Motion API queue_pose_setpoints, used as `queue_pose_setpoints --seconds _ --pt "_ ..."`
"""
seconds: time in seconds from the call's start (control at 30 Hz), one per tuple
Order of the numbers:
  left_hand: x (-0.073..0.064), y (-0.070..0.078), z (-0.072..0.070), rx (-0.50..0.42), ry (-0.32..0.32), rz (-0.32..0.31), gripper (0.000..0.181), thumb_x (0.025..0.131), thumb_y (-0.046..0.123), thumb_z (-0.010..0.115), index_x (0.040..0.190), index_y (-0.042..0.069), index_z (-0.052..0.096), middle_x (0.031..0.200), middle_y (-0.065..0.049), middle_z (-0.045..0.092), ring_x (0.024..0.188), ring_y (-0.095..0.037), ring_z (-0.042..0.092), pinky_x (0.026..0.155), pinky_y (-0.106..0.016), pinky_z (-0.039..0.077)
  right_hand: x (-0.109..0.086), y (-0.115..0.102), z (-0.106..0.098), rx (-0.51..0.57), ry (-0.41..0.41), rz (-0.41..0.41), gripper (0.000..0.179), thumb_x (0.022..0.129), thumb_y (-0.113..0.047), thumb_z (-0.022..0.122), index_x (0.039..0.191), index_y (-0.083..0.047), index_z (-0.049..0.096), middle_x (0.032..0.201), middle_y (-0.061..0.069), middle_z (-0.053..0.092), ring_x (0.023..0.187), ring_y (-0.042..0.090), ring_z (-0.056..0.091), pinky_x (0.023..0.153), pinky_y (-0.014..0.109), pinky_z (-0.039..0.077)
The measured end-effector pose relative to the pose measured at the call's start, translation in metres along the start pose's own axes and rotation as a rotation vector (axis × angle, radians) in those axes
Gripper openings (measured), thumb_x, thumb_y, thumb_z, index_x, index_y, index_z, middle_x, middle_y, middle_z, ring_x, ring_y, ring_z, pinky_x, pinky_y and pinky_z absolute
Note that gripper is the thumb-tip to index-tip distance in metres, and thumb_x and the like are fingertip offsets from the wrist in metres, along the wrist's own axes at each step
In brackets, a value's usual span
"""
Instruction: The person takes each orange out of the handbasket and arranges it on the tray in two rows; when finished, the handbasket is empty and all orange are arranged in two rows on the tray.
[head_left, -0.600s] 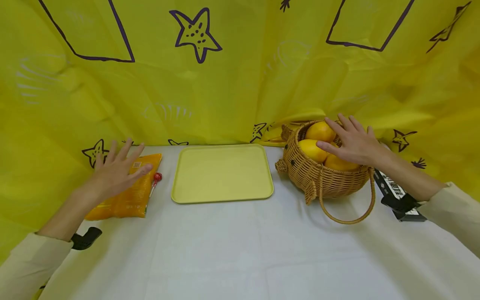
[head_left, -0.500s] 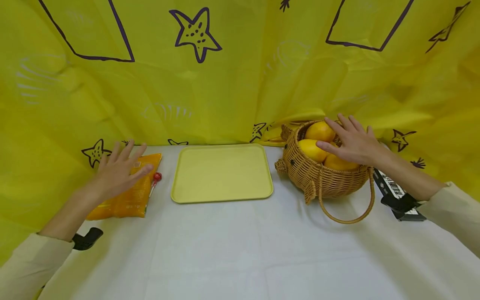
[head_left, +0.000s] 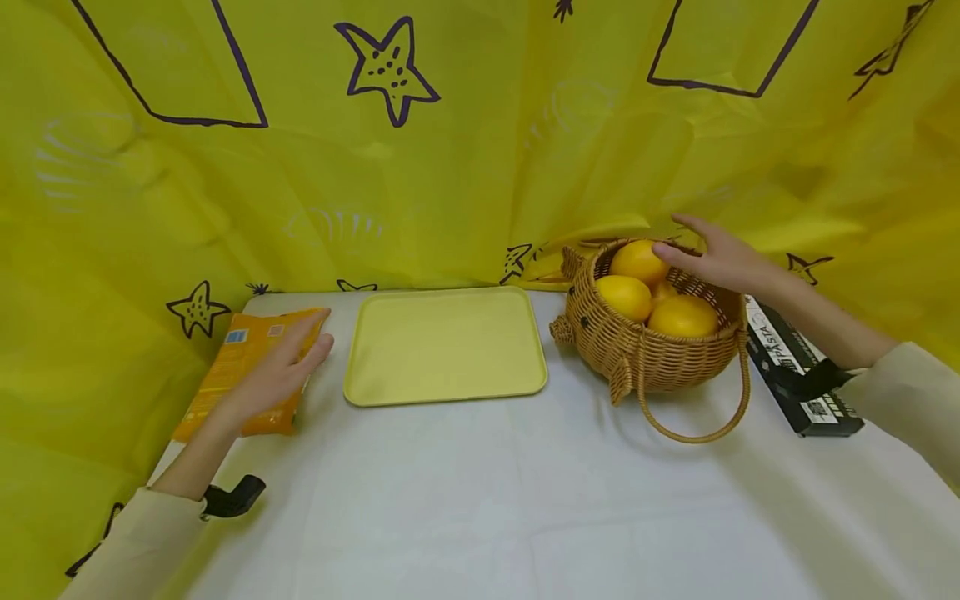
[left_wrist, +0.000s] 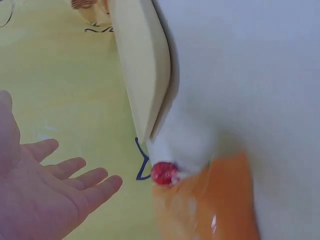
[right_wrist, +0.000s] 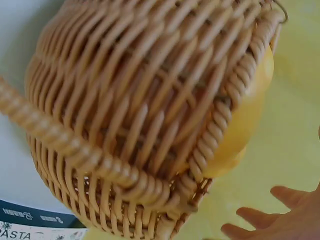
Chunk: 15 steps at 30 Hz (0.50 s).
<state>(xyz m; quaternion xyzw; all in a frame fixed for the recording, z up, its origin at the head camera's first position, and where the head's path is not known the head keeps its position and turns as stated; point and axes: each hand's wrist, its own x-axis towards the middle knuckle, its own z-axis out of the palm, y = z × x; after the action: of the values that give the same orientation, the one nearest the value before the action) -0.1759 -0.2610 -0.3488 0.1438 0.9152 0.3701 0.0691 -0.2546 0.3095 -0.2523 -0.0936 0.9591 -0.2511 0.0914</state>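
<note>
My left hand [head_left: 277,371] hovers over an orange plastic packet [head_left: 217,375], its fingers extended and nothing in them. A red lollipop [left_wrist: 164,173] lies at the packet's edge in the left wrist view; in the head view the hand hides it. Over the far rim of a wicker basket [head_left: 667,367] shaped like an animal is my right hand [head_left: 723,258], thumb and fingers apart and holding nothing. Several yellow-orange fruits [head_left: 682,317] fill the basket. From the right wrist view, the fingers [right_wrist: 260,218] appear apart from the basket; whether the thumb touches a fruit, I cannot tell.
Between the hands, a pale yellow tray [head_left: 446,346] lies on the white tabletop. A dark pasta box [head_left: 802,375] sits right of the basket, partly under my right forearm. The basket's handle [head_left: 693,440] hangs toward the front. A yellow patterned curtain [head_left: 480,167] stands behind.
My left hand has shifted right and turned sideways, covering the lollipop. My right hand has turned and drawn back slightly up and right, uncovering more fruit.
</note>
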Motion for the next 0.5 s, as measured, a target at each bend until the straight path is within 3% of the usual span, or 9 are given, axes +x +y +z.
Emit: queue_pose_setpoints --seconds 0.17,0.27,0.43,0.5 --pt "0.002 -0.005 0.010 -0.046 0.010 -0.031 0.069 0.103 0.045 0.039 0.157 0.011 0.013 0.164 -0.018 0.008 0.149 -0.045 0.011 0.113 -0.070 0.017 0.008 0.005 -0.009 0.077 -0.034 0.006 0.081 0.097 -0.054 0.046 0.156 -0.009 0.013 0.159 0.031 0.013 0.142 0.057 0.014 0.109 0.073 0.018" --pt "0.005 -0.006 0.015 -0.044 0.009 -0.036 0.071 0.101 0.046 0.043 0.156 0.011 0.015 0.164 -0.017 0.006 0.148 -0.045 0.015 0.113 -0.069 0.020 0.013 0.010 -0.017 0.109 -0.085 0.002 0.076 0.098 -0.050 0.046 0.156 -0.009 0.017 0.158 0.028 0.018 0.142 0.053 0.021 0.110 0.069 0.025" --pt "0.007 -0.004 0.024 -0.113 -0.004 -0.047 0.071 0.101 0.045 0.046 0.157 0.013 0.015 0.164 -0.016 0.001 0.146 -0.048 0.018 0.112 -0.067 0.025 0.024 0.020 -0.033 0.057 -0.217 -0.070 0.062 0.102 -0.042 0.042 0.153 -0.009 0.027 0.155 0.022 0.031 0.135 0.040 0.039 0.106 0.058 0.040" --pt "0.008 -0.003 0.028 -0.140 -0.007 -0.056 0.071 0.101 0.044 0.046 0.157 0.013 0.015 0.164 -0.017 0.000 0.146 -0.049 0.016 0.111 -0.068 0.026 0.029 0.024 -0.038 0.025 -0.252 -0.104 0.059 0.103 -0.039 0.041 0.152 -0.008 0.030 0.154 0.021 0.034 0.131 0.029 0.046 0.104 0.056 0.043"
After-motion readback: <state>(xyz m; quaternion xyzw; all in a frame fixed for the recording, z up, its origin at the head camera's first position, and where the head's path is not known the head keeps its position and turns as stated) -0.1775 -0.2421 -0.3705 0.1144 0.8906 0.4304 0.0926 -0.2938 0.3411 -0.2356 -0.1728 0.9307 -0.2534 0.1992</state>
